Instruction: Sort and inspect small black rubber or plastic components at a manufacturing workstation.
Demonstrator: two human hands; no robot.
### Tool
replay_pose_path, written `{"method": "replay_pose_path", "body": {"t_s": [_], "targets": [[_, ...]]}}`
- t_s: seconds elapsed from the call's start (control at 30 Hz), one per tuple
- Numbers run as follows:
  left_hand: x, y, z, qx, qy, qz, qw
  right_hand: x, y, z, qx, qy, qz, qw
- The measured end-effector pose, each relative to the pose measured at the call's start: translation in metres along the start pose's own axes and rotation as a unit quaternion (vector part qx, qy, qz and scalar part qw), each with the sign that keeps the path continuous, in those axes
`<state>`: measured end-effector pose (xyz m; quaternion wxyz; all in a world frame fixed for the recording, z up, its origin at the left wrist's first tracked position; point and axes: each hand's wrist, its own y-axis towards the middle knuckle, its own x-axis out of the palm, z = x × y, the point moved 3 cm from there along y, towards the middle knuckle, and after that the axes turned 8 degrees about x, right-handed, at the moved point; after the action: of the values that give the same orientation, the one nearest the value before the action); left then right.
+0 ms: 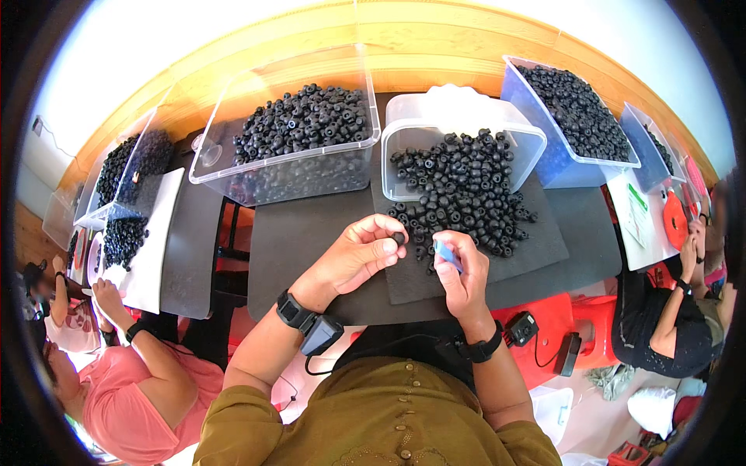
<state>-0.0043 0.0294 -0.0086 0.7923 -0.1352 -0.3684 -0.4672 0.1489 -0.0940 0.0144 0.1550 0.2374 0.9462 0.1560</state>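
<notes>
My left hand (pixel 353 260) pinches a small round black piece (pixel 399 238) between thumb and fingertips. Close by on the right, my right hand (pixel 466 281) is closed around a small light-blue tool (pixel 448 256), whose exact kind I cannot make out. The two hands are apart, above the front of a dark mat (pixel 532 268). Just beyond them, a heap of black pieces (pixel 482 213), several showing a hole, spills out of a clear plastic bin (pixel 388 167) that lies tipped on its side.
Left of the tipped bin stands a large clear bin (pixel 311 161) of black pieces; a bluish bin (pixel 571 167) of them stands right. The dark table (pixel 287 256) carries these. People sit at both sides, including one in a pink shirt (pixel 155 400). A red stool (pixel 544 349) is at right.
</notes>
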Motion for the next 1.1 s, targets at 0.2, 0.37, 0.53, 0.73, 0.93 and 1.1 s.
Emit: {"method": "replay_pose_path", "body": {"t_s": [0.2, 0.37, 0.53, 0.73, 0.93, 1.1], "targets": [[0.008, -0.001, 0.007, -0.026, -0.060, 0.043, 0.997, 0.008, 0.004, -0.004, -0.040, -0.081, 0.031, 0.995], [0.002, -0.003, 0.002, -0.001, -0.054, 0.003, 0.999, 0.010, 0.004, -0.008, -0.064, -0.122, 0.004, 0.990], [0.005, -0.003, 0.002, -0.011, -0.092, -0.017, 0.996, 0.013, 0.005, -0.012, -0.089, -0.156, -0.010, 0.984], [0.006, -0.004, 0.002, -0.023, -0.083, -0.013, 0.996, 0.014, 0.006, -0.013, -0.091, -0.167, -0.016, 0.982], [0.008, -0.004, 0.002, -0.024, -0.087, -0.012, 0.996, 0.014, 0.005, -0.013, -0.085, -0.168, -0.012, 0.982], [0.008, -0.004, 0.003, -0.024, -0.083, -0.004, 0.996, 0.014, 0.005, -0.013, -0.085, -0.169, -0.009, 0.982]]}}
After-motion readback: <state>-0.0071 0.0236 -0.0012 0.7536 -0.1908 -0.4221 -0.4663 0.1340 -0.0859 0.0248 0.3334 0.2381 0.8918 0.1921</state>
